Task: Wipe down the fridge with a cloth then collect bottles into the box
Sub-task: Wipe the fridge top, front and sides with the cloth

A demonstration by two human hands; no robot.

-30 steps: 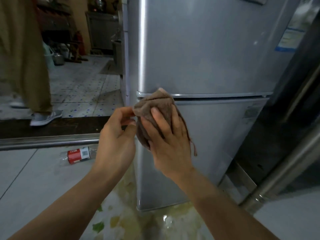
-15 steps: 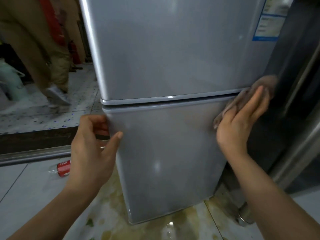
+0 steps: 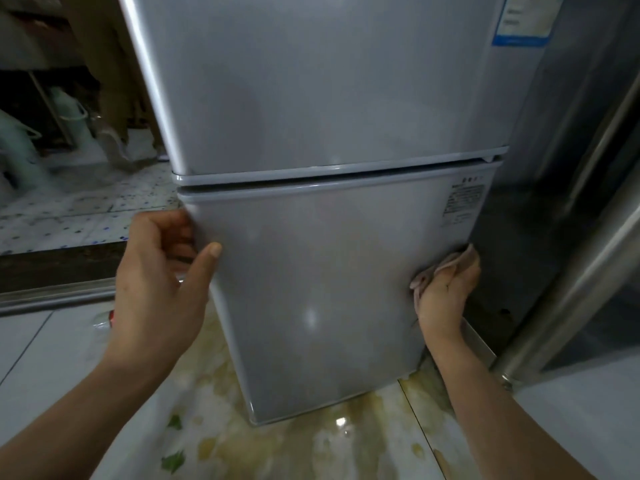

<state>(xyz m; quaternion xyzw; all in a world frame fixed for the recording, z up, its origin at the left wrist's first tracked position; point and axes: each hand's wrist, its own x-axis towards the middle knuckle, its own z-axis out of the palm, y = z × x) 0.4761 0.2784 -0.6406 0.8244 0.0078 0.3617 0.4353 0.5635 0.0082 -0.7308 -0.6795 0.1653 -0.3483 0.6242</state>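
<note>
A small silver two-door fridge (image 3: 329,254) stands right in front of me. My left hand (image 3: 159,285) grips the left edge of its lower door, thumb on the front. My right hand (image 3: 445,296) presses a brownish cloth (image 3: 450,263) against the lower door's right edge. A plastic bottle with a red label (image 3: 104,318) lies on the floor, mostly hidden behind my left hand. No box is in view.
A yellowish spill with green scraps (image 3: 242,434) covers the tiles in front of the fridge. A tall steel cabinet (image 3: 571,220) stands close on the right. A metal door track (image 3: 52,296) crosses the floor at left, with a patterned floor and containers beyond.
My right hand has moved the cloth from the fridge's left corner across to the right, then down the lower door's right edge. My left hand has taken hold of the lower door's left edge.
</note>
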